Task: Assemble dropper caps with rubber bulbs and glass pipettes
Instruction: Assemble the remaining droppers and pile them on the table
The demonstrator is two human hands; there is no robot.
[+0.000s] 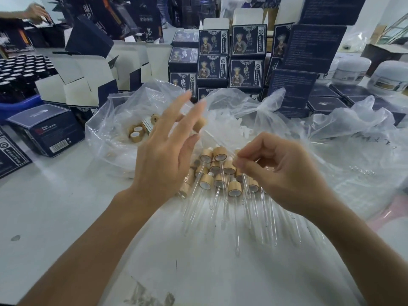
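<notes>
My left hand [164, 149] hovers with fingers spread and straight, holding nothing, over the gap between two clear plastic bags. My right hand [280, 171] is curled, thumb and forefinger pinched together above a heap of finished droppers [223, 173]; whether a thin glass tube sits in that pinch I cannot tell.

The droppers lie on the white table [55, 217] between my hands, wooden caps bunched together and glass pipettes [236, 228] fanning toward me. The left hand hides part of the heap's left edge and the mouth of the bag behind it.

That left bag [106, 138] holds loose wooden caps [135, 134], some with white liners showing. The middle bag [238, 111] holds pale rubber bulbs [234, 129]. A third bag [357, 133] spreads flat at the right, with what look like a few loose glass tubes on it.

Behind the bags, dark blue cartons [229, 60] are stacked in rows, several printed with a costumed figure. Open cartons with white flaps [88, 85] stand at the left, next to a tray of dark bottles [22, 69]. White jars [353, 67] sit at the far right. Another person's hand [35, 12] reaches in at the top left corner.
</notes>
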